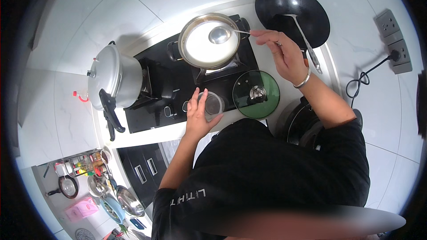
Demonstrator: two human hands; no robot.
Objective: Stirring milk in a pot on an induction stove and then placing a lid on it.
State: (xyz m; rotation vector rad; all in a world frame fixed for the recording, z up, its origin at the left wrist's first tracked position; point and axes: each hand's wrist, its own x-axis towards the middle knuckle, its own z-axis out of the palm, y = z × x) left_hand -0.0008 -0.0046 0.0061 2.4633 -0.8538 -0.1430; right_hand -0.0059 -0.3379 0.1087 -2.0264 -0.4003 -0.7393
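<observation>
A steel pot [181,45] with white liquid in it stands on the black gas hob [160,76]. My right hand [285,51] grips the handle of a metal ladle [219,35], whose bowl is over the pot, at or just above the liquid; the exact height cannot be told. My left hand [199,113] is around the side of a clear round container [214,104] at the hob's front edge, below the pot. A glass lid [272,90] with a steel knob lies just right of this container.
A pressure cooker [130,80] occupies the left burner. At the back right rests a black wok [293,0] with a metal spatula [305,40]. A dark round cooker [297,123] is beside my right elbow. Wall sockets [395,43] hold a plugged cord.
</observation>
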